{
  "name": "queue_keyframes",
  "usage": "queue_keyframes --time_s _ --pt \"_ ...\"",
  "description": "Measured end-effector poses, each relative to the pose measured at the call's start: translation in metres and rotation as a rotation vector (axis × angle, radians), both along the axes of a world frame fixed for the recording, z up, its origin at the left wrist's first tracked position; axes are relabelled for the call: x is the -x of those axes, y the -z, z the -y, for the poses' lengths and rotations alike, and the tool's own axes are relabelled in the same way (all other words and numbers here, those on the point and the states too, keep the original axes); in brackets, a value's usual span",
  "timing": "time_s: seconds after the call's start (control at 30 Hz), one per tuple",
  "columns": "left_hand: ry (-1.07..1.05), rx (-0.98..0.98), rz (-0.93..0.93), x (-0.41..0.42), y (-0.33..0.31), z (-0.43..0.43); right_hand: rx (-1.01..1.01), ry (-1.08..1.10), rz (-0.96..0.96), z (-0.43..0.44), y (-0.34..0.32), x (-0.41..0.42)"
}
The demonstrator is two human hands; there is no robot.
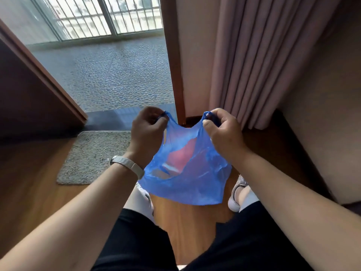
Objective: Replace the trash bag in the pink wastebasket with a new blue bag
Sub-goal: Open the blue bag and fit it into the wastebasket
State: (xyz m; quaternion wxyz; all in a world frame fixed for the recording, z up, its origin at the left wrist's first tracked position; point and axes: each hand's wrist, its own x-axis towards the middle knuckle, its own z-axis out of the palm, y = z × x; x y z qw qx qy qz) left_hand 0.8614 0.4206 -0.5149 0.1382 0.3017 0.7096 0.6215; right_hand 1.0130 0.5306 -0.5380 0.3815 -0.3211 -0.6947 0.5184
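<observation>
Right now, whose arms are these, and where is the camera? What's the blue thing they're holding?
There is no machine here. A person wears one camera on their head, so you look down as they do, at their own arms. The left hand and the right hand each pinch a handle of a thin blue bag, holding it up and spread between them. A pink shape shows through the plastic; it may be the wastebasket, but I cannot be sure. Below is a wooden floor with a grey mat on the left and the person's pale shoes. A curtain hangs on the right.
</observation>
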Motion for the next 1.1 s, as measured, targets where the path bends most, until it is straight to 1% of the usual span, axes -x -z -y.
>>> queue_keyframes --time_s 0.13,0.27,0.4,0.5,0.57,0.67,0.77,0.87,0.97,1.0,1.1 --pt "0.037 -0.042 0.061 0.018 0.009 -0.022 0.054 -0.033 -0.033 -0.017 0.011 0.019" --pt "0.135 -0.108 0.163 0.031 0.01 -0.047 0.102 -0.073 -0.07 -0.034 0.014 0.043" --pt "0.291 -0.16 0.186 0.04 0.01 -0.074 0.081 -0.154 -0.084 -0.053 0.02 0.071" --pt "0.354 -0.196 0.214 0.051 0.016 -0.092 0.066 -0.196 -0.11 -0.071 0.026 0.087" --pt "0.361 -0.193 0.224 0.058 0.024 -0.105 0.058 -0.194 -0.115 -0.084 0.031 0.095" --pt "0.349 -0.153 0.187 0.065 0.043 -0.125 0.066 -0.187 -0.092 -0.103 0.041 0.106" --pt "0.288 -0.127 0.164 0.068 0.064 -0.142 0.059 -0.188 -0.045 -0.116 0.055 0.114" --pt "0.241 -0.099 0.18 0.071 0.088 -0.156 0.055 -0.191 -0.023 -0.126 0.074 0.12" --pt "0.229 -0.04 0.153 0.076 0.116 -0.163 0.077 -0.172 0.016 -0.131 0.103 0.122" --pt "0.215 -0.022 0.151 0.078 0.126 -0.163 0.026 -0.15 0.047 -0.132 0.115 0.122" --pt "0.173 -0.002 0.174 0.089 0.147 -0.167 -0.313 -0.115 0.225 -0.144 0.138 0.12"
